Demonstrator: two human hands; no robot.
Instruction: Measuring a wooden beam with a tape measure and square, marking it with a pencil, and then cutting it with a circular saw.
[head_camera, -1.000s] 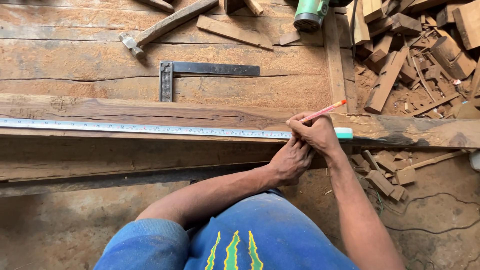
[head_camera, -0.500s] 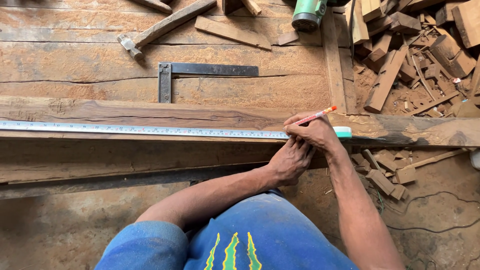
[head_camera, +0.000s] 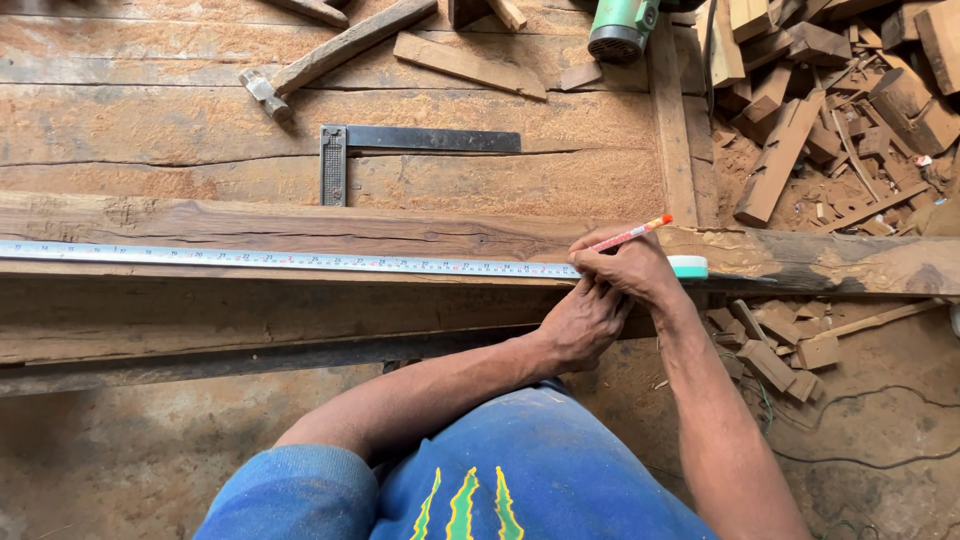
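A long rough wooden plank (head_camera: 300, 232) runs across the view. A white tape measure blade (head_camera: 250, 259) lies stretched along it, ending at a teal case (head_camera: 690, 267) on the right. My right hand (head_camera: 630, 268) grips a red pencil (head_camera: 630, 235) with its tip down on the plank at the tape's edge. Just below it, my left hand (head_camera: 580, 325) rests against the plank's near side, fingers pressing at the tape.
A steel try square (head_camera: 400, 145) and a hammer (head_camera: 330, 55) lie on the sawdust-covered boards behind the plank. A green power tool (head_camera: 622, 28) sits at the top. Several wood offcuts (head_camera: 830, 110) are piled at the right, and more lie on the floor (head_camera: 780, 350).
Both hands stay at the same spot on the plank; the pencil has tilted only slightly. Nothing else has moved.
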